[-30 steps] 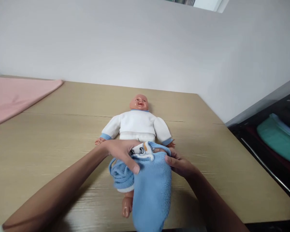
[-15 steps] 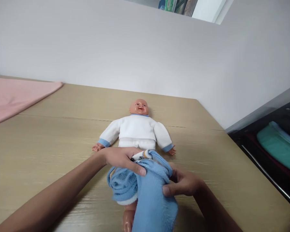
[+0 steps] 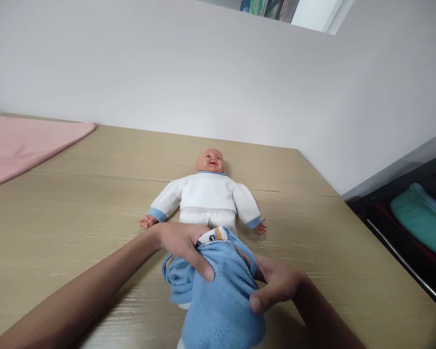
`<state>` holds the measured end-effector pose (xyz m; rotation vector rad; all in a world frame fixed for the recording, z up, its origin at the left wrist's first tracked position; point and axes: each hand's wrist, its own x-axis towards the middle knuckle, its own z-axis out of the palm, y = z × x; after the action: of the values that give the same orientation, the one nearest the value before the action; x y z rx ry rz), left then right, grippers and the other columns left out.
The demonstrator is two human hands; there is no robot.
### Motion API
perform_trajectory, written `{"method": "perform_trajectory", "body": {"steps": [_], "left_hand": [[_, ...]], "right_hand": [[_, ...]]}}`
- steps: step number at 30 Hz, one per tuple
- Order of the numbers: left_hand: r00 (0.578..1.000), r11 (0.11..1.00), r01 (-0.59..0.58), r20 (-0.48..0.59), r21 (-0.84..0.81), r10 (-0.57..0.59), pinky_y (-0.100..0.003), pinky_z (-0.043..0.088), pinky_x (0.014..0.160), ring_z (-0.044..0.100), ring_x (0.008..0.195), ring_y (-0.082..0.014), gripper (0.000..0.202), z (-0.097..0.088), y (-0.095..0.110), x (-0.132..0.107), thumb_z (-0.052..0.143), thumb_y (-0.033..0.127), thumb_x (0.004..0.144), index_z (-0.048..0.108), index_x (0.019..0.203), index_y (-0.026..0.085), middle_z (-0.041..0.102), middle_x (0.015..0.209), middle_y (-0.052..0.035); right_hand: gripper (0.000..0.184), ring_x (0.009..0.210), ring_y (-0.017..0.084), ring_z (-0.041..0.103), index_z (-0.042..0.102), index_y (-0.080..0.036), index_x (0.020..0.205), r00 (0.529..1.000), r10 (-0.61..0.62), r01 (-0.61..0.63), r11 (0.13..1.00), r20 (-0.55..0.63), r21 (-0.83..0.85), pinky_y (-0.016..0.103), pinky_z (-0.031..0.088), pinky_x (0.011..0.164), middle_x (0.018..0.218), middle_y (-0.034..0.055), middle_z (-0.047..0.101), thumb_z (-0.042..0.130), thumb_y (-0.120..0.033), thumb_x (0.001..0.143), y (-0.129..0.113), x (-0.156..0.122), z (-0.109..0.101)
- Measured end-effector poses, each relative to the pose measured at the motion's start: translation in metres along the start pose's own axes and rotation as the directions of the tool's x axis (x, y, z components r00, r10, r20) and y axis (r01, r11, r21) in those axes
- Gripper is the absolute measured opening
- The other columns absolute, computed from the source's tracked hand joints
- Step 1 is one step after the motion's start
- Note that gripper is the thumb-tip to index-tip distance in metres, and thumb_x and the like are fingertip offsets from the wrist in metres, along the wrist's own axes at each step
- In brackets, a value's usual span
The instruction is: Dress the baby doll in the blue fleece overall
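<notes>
Two slender bare forearms [image 3: 90,286], narrow wrists [image 3: 156,236], bare left hand [image 3: 181,244], bare right hand [image 3: 278,282], short thumbnails [image 3: 209,275]

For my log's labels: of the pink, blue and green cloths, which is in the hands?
The blue cloth, held by left hand and right hand; pink cloth and green cloth lie untouched.

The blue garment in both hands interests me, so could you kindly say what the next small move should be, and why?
Perhaps the right hand should ease the blue garment slightly up toward the white top on the doll, while the left hand steadies the fabric: both hands hold it, and the white layer below the top shows uncovered.
</notes>
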<state>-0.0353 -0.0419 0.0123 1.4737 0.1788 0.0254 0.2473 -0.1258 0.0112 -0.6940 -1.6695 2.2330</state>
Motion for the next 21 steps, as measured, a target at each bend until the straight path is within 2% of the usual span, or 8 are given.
{"method": "perform_trajectory", "body": {"steps": [4,7,10,13,16,18,21], "left_hand": [[1.0,1.0,-0.028,-0.004,0.006,0.028,-0.038,0.062,0.112,0.08,0.118,-0.0287,0.044,-0.001,0.0,0.002,0.088,0.053,0.093,0.083,0.119,0.018,0.086,0.123,-0.0062],[0.999,1.0,-0.002,0.041,0.001,0.002,-0.038,0.066,0.106,0.082,0.108,-0.0281,0.042,-0.005,-0.003,-0.001,0.094,0.05,0.087,0.083,0.113,0.018,0.087,0.113,-0.0048],[0.998,1.0,0.024,0.058,0.001,-0.024,-0.038,0.067,0.104,0.082,0.106,-0.0287,0.048,-0.008,-0.004,-0.004,0.1,0.045,0.079,0.082,0.115,0.019,0.087,0.111,-0.0042],[1.0,1.0,0.022,-0.011,0.02,-0.022,-0.039,0.066,0.104,0.08,0.103,-0.0268,0.042,-0.008,-0.005,-0.005,0.094,0.047,0.086,0.081,0.114,0.02,0.085,0.109,-0.004],[0.997,1.0,-0.023,-0.08,0.01,0.024,-0.037,0.065,0.096,0.075,0.09,-0.0231,0.033,-0.006,-0.007,-0.003,0.088,0.049,0.09,0.078,0.099,0.019,0.08,0.094,-0.0018],[0.987,0.997,-0.072,-0.143,-0.012,0.069,-0.035,0.063,0.094,0.071,0.087,-0.0216,0.032,-0.005,-0.01,-0.001,0.087,0.048,0.089,0.075,0.092,0.019,0.076,0.088,-0.0003],[0.969,0.995,-0.09,-0.232,-0.034,0.08,-0.036,0.06,0.1,0.07,0.095,-0.0222,0.029,-0.005,-0.014,-0.001,0.086,0.044,0.087,0.076,0.097,0.019,0.077,0.095,-0.0004]], "right_hand": [[0.08,0.11,0.026,0.072,0.075,-0.021,0.138,0.996,0.041,-0.049,0.994,-0.074,-0.1,0.035,0.059,0.102,0.12,0.0059,0.078,0.103,-0.058,0.073,0.006,-0.002,0.0],[0.068,0.099,0.021,0.071,0.078,-0.021,0.132,0.993,0.0,-0.002,1.0,-0.122,-0.017,0.03,0.058,0.093,0.111,0.003,0.078,0.099,-0.06,0.08,0.01,-0.001,0.004],[0.053,0.09,0.016,0.064,0.082,-0.021,0.121,0.987,-0.047,0.057,0.996,-0.153,0.062,0.027,0.055,0.087,0.101,0.0005,0.074,0.093,-0.061,0.087,0.013,0.001,0.005],[0.046,0.085,0.015,0.058,0.084,-0.021,0.107,0.971,-0.037,0.062,0.993,-0.235,0.103,0.027,0.053,0.087,0.094,-0.001,0.07,0.093,-0.06,0.087,0.016,0.0,0.003],[0.047,0.091,0.018,0.062,0.084,-0.021,0.108,0.951,-0.007,0.054,0.988,-0.308,0.146,0.031,0.053,0.092,0.099,0.0007,0.072,0.093,-0.061,0.086,0.022,0.002,0.001],[0.047,0.098,0.02,0.066,0.084,-0.02,0.112,0.953,0.003,0.05,0.985,-0.303,0.167,0.033,0.054,0.098,0.106,0.0027,0.076,0.091,-0.061,0.089,0.024,0.004,0.001],[0.056,0.1,0.02,0.071,0.083,-0.019,0.122,0.97,0.001,0.045,0.982,-0.244,0.185,0.033,0.055,0.099,0.112,0.0054,0.079,0.089,-0.064,0.09,0.024,0.009,0.004]]}}
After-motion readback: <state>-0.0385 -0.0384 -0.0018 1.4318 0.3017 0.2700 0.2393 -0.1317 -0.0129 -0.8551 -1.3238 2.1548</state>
